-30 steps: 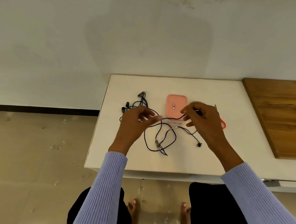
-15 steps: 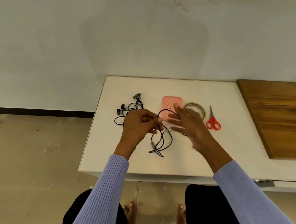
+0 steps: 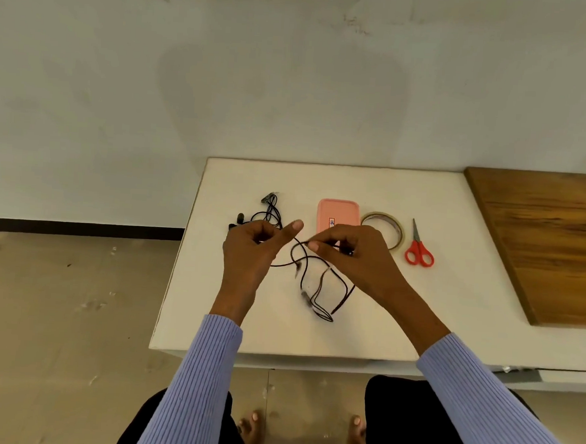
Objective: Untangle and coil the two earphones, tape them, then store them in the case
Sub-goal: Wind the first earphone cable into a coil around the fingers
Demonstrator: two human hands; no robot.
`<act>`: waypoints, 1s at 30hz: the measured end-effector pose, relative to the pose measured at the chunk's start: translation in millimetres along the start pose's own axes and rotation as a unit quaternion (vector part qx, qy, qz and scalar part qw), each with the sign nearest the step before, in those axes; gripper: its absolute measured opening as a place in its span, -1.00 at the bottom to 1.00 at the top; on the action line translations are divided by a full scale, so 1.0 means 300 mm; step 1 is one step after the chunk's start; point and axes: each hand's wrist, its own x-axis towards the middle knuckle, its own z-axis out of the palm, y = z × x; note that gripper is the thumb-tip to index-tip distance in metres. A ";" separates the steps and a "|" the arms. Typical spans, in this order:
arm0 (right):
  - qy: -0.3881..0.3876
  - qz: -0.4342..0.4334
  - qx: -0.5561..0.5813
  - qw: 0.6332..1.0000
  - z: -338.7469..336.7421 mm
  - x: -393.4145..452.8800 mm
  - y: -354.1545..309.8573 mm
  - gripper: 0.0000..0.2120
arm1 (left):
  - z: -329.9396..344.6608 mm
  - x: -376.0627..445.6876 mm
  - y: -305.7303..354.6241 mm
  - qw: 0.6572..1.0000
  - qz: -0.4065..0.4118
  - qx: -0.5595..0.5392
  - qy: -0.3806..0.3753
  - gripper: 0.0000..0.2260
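Both hands are up over the table (image 3: 211, 302), left hand (image 3: 253, 250) and right hand (image 3: 353, 256) each pinching the near earphone (image 3: 318, 285), loops dangling: coiling under way (winding comes next). Beyond lie the second earphone (image 3: 268, 210) and the closed case (image 3: 338, 215).

A white worktop (image 3: 450, 317) stands against a pale wall, its left front corner jutting over a tan floor. On it, toward the back left, lies a tangled black earphone (image 3: 268, 213). Right of that lies a pink case (image 3: 338, 212), flat, then a roll of clear tape (image 3: 387, 224) just beside the case, then red-handled scissors (image 3: 419, 250), blades pointing to the wall. Nearer the front, loops of a second black earphone cable (image 3: 324, 299) rest on the surface. A brown wooden board (image 3: 551, 244) covers the right end.
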 end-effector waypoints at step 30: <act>-0.037 0.166 0.191 0.967 0.051 0.021 0.014 -0.75 | -0.022 -0.026 0.031 0.884 -0.056 -0.284 -0.368 -0.48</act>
